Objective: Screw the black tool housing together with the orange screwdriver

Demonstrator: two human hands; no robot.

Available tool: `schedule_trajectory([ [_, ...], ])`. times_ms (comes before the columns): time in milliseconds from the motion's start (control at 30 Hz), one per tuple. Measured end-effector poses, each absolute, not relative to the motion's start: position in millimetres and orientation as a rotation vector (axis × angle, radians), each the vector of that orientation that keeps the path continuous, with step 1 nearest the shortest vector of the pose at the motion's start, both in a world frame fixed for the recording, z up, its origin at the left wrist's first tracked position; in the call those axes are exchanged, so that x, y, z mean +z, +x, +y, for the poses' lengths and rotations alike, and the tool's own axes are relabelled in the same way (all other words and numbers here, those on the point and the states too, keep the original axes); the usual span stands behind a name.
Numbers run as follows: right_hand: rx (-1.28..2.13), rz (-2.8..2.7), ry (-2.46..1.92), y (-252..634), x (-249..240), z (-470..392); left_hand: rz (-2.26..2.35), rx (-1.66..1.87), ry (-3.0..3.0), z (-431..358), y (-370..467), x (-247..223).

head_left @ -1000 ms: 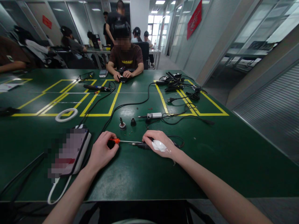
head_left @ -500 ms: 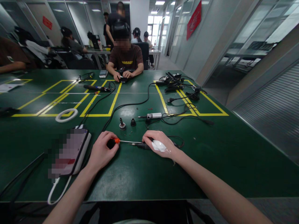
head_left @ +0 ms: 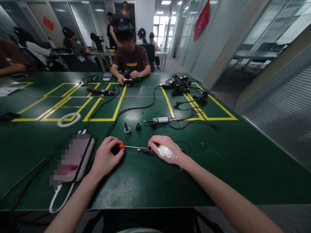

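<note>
While an orange-handled screwdriver (head_left: 121, 146) is grasped between the curled thumb and fingers of the left hand (head_left: 107, 156), its thin metal shaft is pointed across the green table (head_left: 155, 181) towards the right hand (head_left: 167, 149). The shaft's far end is met at the right fingertips, where the tip cannot be made out. A black pen-shaped tool (head_left: 147, 151) with a narrow metal end is partly covered by the right hand, just beside the shaft; the right fingers are bent over it, but whether it is clenched cannot be told. A white patch (head_left: 166, 151) is stuck to the back of the right hand. Beyond the hands, a metal piece with a round base (head_left: 127, 130) and a black conical collar (head_left: 138, 127) are stood upright near each other, with tiny loose parts scattered in front. Behind and to the right of these, a silver-bodied tool (head_left: 161, 120) is laid with its dark cord. A white ring (head_left: 70, 125) and a slab-shaped device (head_left: 73, 158), its face blurred, are placed to the left. Farther off, black corded tools (head_left: 179, 84) are heaped over yellow tape lines, and a small dark object (head_left: 128, 82) is handled by a seated person (head_left: 131, 60) opposite
</note>
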State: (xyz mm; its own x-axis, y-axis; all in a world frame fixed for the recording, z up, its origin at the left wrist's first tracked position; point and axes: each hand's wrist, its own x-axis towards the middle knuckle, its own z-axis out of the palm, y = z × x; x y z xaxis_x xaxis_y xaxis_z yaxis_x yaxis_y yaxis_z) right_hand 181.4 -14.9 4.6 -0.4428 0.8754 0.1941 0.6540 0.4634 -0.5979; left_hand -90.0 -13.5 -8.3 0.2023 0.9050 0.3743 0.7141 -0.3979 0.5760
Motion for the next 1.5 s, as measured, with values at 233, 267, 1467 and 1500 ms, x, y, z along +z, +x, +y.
schedule_trajectory([
  [233,0.61,-2.241,-1.277,181.0,5.7,-15.3,1.553,0.904,2.219,-12.8,-92.0,-7.3],
  [267,0.609,-2.238,-1.279,180.9,5.9,-15.4,1.556,0.896,2.214,-12.5,-92.7,-7.8],
  [1467,0.607,-2.249,-1.271,181.3,4.1,-14.8,1.65,0.877,2.209,-11.8,-94.5,-9.5],
  [1500,0.606,-2.248,-1.271,181.5,3.6,-14.6,1.661,0.88,2.204,-11.5,-94.9,-10.0],
])
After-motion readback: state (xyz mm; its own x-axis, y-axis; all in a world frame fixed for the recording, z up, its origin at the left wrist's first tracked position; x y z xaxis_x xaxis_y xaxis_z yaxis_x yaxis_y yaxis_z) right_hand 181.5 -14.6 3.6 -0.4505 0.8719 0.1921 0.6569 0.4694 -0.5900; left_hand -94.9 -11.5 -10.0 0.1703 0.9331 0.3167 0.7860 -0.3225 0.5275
